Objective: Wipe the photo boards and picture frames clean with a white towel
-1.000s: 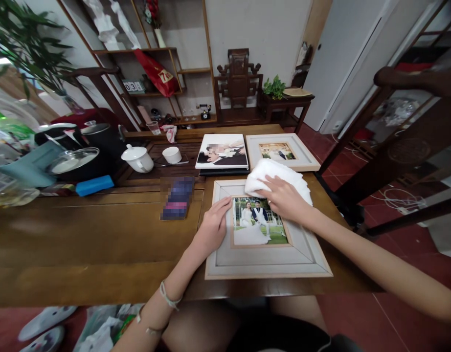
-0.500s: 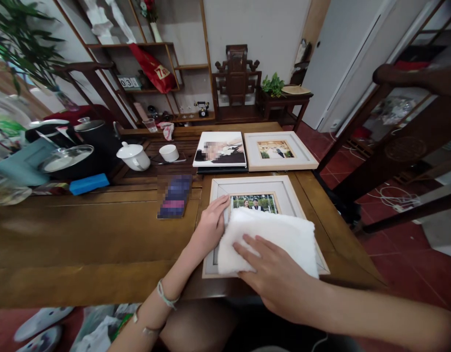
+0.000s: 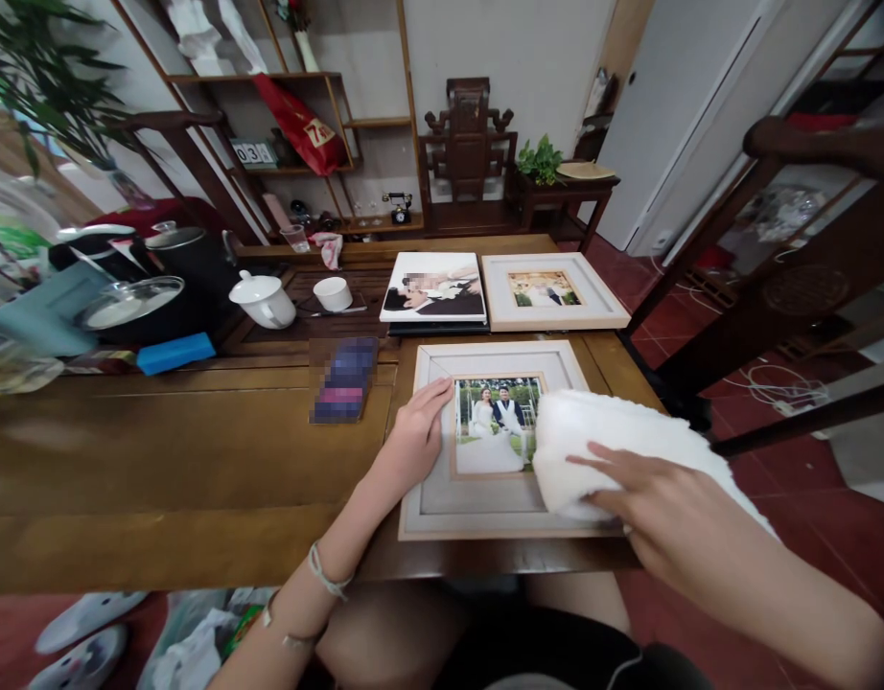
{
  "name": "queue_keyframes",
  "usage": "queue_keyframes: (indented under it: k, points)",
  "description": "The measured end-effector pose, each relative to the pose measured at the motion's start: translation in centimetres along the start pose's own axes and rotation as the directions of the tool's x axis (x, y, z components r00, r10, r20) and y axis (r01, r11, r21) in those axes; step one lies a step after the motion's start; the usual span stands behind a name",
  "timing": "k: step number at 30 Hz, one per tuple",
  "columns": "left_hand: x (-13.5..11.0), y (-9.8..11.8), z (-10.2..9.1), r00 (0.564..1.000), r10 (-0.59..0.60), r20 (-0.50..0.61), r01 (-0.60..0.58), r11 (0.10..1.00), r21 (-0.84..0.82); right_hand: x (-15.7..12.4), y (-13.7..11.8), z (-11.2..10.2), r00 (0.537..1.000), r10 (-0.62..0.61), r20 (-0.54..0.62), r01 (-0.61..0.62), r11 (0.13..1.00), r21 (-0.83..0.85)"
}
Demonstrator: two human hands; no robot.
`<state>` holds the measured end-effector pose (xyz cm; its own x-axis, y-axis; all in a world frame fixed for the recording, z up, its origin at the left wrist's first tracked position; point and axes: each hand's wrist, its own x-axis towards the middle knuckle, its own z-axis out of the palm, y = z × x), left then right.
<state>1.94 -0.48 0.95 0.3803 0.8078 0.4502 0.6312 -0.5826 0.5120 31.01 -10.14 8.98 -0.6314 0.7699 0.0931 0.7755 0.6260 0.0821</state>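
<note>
A pale framed wedding photo (image 3: 442, 494) lies flat near the front edge of the dark wooden table (image 3: 175, 460). My left hand (image 3: 411, 443) rests flat on the frame's left border, fingers stretched out. My right hand (image 3: 654, 508) presses a folded white cloth (image 3: 607, 436) onto the frame's right side, fingers extended on top of it. The cloth covers the right border and lower right corner of the frame.
Behind lie an unframed photo print (image 3: 434, 287) on a dark book and a second framed photo (image 3: 553, 290). A phone-like object (image 3: 343, 380) sits left of the frame. A white teapot (image 3: 262, 299), cup (image 3: 333, 293), pots (image 3: 136, 307) and blue sponge (image 3: 174, 352) stand at the left.
My right hand swept the cloth from the frame's top right down across the picture, then out to the right side. My left hand stayed on the left border.
</note>
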Motion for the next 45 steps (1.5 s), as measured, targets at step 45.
queue_keyframes:
  k: [45]
  points:
    - [0.1,-0.9,0.6,0.996,0.071,-0.061,-0.068,0.996,0.049,21.0,-0.9,4.0,0.977,-0.153,-0.150,0.122,0.974,-0.192]
